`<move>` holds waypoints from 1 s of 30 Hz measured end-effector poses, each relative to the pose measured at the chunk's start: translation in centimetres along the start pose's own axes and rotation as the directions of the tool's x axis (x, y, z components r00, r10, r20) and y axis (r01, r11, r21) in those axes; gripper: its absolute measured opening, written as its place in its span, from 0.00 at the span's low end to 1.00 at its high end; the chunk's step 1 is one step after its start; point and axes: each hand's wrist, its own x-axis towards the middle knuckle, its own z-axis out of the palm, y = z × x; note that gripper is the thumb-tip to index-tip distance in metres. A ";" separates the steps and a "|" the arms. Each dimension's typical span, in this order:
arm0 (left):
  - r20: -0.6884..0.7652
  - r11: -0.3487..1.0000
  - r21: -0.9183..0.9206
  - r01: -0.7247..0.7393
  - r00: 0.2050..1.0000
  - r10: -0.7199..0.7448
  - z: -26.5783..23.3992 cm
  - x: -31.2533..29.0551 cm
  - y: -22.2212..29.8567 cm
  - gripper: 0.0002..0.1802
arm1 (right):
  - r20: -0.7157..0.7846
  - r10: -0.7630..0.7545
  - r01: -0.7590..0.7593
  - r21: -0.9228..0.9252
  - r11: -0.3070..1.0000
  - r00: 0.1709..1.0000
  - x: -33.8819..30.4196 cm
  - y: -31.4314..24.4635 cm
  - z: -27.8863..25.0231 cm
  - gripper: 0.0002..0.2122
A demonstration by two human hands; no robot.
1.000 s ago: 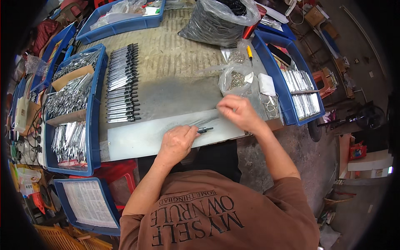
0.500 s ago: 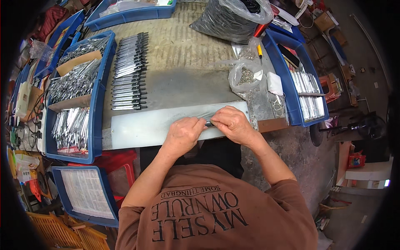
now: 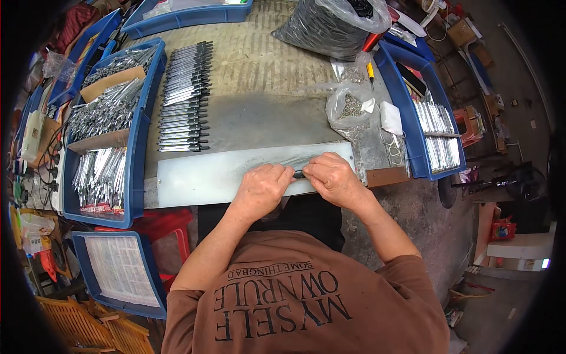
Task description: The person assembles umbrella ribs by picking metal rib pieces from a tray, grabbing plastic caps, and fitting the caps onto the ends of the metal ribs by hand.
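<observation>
Over the pale board (image 3: 203, 180) at the bench's front edge, my two hands meet at a short dark, rod-like piece (image 3: 299, 174). My left hand (image 3: 264, 186) is closed around its left end, thumb and forefinger pinched. From the other side my right hand (image 3: 331, 177) grips it, with the fingers bunched together. Only a small dark stretch shows between the fingertips; the rest is hidden. Beyond the board to the left, slim silver rods with black ends (image 3: 187, 97) lie side by side in a long column.
A blue divided tray (image 3: 137, 171) full of silver rods stands at left. Another blue tray (image 3: 420, 154) with rods is at right. Nearby are a clear bag of small metal parts (image 3: 352, 106), a yellow-handled tool (image 3: 370, 71), a white box (image 3: 390, 118) and a large bag of black pieces (image 3: 321, 35).
The whole view has shifted slightly. Both hands stay over the board on the dark piece, with the right-hand fingers slightly repositioned around it.
</observation>
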 end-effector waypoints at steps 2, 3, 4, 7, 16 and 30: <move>0.001 1.000 0.004 -0.002 1.000 0.002 0.0 -0.1 0.0 0.09 | -0.003 -0.012 0.012 -0.031 0.999 1.000 0.0 -0.1 0.1 0.06; 0.001 1.000 0.009 -0.004 1.000 0.004 0.1 -0.1 0.0 0.09 | -0.007 -0.009 0.008 -0.034 0.999 1.000 0.0 -0.2 0.1 0.06; 0.001 1.000 0.009 -0.005 1.000 0.005 0.0 0.0 0.0 0.09 | -0.012 -0.005 0.004 -0.037 0.999 1.000 -0.1 -0.2 0.1 0.06; 0.009 1.000 0.022 -0.003 1.000 0.003 -0.1 0.0 0.1 0.09 | 0.046 0.012 -0.008 -0.090 0.996 0.999 -0.2 -0.3 0.0 0.06; 0.008 1.000 0.014 -0.015 1.000 0.015 -0.2 0.0 0.1 0.09 | 0.033 0.030 -0.026 -0.113 0.993 0.999 -0.2 -0.7 -0.1 0.05; 0.026 1.000 -0.005 0.006 1.000 -0.006 -0.2 0.0 0.1 0.10 | 0.135 0.028 -0.008 -0.146 0.989 0.990 0.2 -0.5 -0.3 0.04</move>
